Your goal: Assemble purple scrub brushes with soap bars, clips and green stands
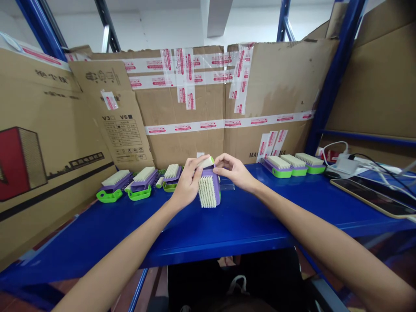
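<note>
A purple scrub brush (207,191) with cream bristles facing me is held above the blue table. My left hand (187,182) is closed around its upper left side, with the thumb near the bristles. Under those fingers lies a pale roller (205,162) with a green end, along the top of the brush. My right hand (234,171) is closed, thumb and forefinger pinched at the brush's upper right corner beside the green end. Whatever small part may be between those fingertips is hidden. Behind the brush, a clear plastic piece (228,186) rests on the table.
Several similar brushes with green handles, such as this brush (143,175), stand at the left on the blue table (224,232). More brushes (282,167) line the back right. A tablet (373,195), cables and a white charger (346,164) lie farther right. Cardboard walls (185,104) enclose the back.
</note>
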{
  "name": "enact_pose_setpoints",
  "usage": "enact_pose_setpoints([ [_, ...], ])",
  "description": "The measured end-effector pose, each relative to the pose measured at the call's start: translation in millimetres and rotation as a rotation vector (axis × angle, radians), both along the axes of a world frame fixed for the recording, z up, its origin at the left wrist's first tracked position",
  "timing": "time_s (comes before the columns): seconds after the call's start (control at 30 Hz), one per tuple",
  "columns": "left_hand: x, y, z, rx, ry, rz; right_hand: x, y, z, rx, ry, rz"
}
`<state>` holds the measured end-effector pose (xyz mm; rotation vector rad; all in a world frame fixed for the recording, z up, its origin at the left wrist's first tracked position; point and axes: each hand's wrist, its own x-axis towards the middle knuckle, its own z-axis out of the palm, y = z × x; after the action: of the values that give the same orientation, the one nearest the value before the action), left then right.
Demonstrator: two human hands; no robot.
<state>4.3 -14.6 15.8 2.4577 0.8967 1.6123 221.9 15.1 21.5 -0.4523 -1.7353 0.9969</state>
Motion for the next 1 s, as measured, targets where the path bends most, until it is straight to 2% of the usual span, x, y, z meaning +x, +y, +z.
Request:
enact_pose_setpoints([
  [0.23, -1, 1, 0.2, 0.006, -0.011, 0.012, -6, -11, -4.3, 0.254, -0.006, -0.158],
  [0.33, 1, -1, 1.8, 0.003, -0.006, -0.012, -10, -17, -7.1, 0.311, -0.016, -0.222],
  [0.47, 5, -5, 2.2, -0.031, -0.013, -0.065, -11, -21, -7.0, 0.314, -0.010, -0.222],
  [0.63, 9, -4, -5.2, -0.230, -0.199, -0.140, -10, -21, -4.1, 0.310, -0.013, -0.208],
  [0.77, 10, -2, -9.6, -0.302, -0.274, -0.132, -11, -20, -3.6, 0.261, 0.016, -0.183],
  [1.0, 12, -6, -9.0, -0.328, -0.303, -0.101, -13, -19, -3.8, 0.174, 0.080, -0.123],
])
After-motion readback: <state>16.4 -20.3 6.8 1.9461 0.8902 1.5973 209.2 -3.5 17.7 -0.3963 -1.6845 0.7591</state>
